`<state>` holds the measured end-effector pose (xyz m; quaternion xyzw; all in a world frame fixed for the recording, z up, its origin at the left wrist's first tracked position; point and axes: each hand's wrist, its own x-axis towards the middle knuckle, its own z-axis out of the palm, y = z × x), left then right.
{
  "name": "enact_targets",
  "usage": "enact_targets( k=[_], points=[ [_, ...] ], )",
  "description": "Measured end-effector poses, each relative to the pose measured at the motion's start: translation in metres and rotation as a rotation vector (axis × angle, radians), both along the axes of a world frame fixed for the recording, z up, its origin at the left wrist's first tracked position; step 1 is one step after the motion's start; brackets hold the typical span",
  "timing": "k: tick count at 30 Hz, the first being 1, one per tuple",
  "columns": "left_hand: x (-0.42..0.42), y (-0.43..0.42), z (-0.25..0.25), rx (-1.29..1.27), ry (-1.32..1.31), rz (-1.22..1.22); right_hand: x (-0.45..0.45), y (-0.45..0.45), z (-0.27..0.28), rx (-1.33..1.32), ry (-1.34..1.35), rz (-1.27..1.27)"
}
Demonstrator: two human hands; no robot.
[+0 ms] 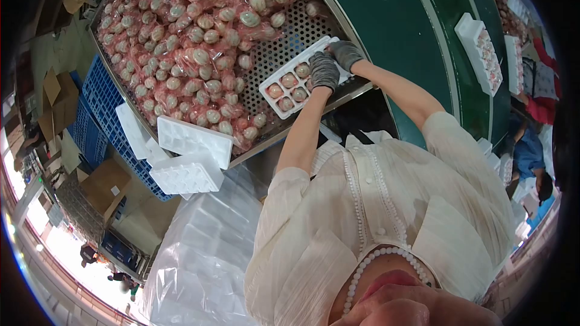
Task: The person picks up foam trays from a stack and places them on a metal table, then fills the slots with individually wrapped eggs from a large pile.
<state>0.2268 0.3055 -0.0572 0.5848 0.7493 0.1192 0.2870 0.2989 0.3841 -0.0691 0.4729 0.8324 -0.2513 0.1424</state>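
A white plastic tray [270, 84] with round cells lies at the near right edge of a perforated metal bin. Film-wrapped, egg-shaped items [298, 93] sit in its cells at the left end. My left hand [324, 71], in a grey striped glove, is over the middle of the tray with its fingers curled down; what they hold is hidden. Beside it, my right hand [347, 56], in a grey glove, is closed over the tray's right end, its fingertips out of sight. A big heap of the same wrapped items [199, 54] fills the bin's left side.
Empty white trays [190, 139] are stacked at the bin's near left corner, by a blue crate [106, 96]. Right of the bin runs a green conveyor belt [399, 24] carrying filled trays [480, 54]. A co-worker [531, 151] is at far right. Clear plastic sheeting [202, 247] lies below.
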Motion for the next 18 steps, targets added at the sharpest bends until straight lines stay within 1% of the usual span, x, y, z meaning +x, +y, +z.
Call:
enact_targets(
  k=[1,3,5,6,7,9,10,11,12,13,14,15,16,17,18],
  points=[
    [0.002,0.004,0.002,-0.071,0.067,-0.039,-0.002,0.0,0.003,0.051,-0.018,0.123],
    [0.0,-0.002,-0.001,-0.034,0.052,-0.003,-0.001,-0.002,0.009,0.075,0.0,0.129],
    [-0.007,-0.015,-0.019,0.25,-0.19,0.132,0.004,0.001,0.008,0.044,0.049,0.197],
    [-0.009,-0.02,-0.018,0.306,-0.31,0.212,-0.004,0.008,0.015,-0.055,-0.068,0.186],
    [-0.012,-0.024,-0.017,0.365,-0.361,0.285,-0.014,0.013,0.022,-0.046,-0.058,0.204],
    [-0.02,-0.036,-0.015,0.295,-0.574,0.457,-0.029,0.016,0.041,-0.085,-0.026,0.174],
    [-0.023,-0.041,-0.014,0.297,-0.569,0.468,-0.045,0.017,0.075,-0.184,0.126,0.094],
    [-0.026,-0.047,-0.015,0.286,-0.552,0.543,-0.066,0.017,0.08,-0.127,0.293,0.053],
    [-0.031,-0.049,-0.015,0.279,-0.533,0.618,-0.09,0.021,0.08,-0.068,0.463,0.012],
    [-0.037,-0.052,-0.014,0.284,-0.524,0.626,-0.117,0.025,0.073,0.025,0.498,-0.009],
    [-0.042,-0.057,-0.014,0.271,-0.709,0.719,-0.142,0.029,0.061,0.113,0.532,-0.036],
    [-0.047,-0.061,-0.014,0.257,-0.894,0.808,-0.165,0.035,0.039,0.105,0.539,-0.034],
    [-0.053,-0.067,-0.026,0.275,-0.897,0.777,-0.189,0.043,0.013,0.187,0.454,0.043],
    [-0.059,-0.068,-0.02,0.281,-0.889,0.777,-0.206,0.048,-0.001,0.274,0.37,0.118],
    [-0.065,-0.071,-0.007,0.27,-0.94,0.853,-0.216,0.047,0.005,0.275,0.378,0.12]
  ],
)
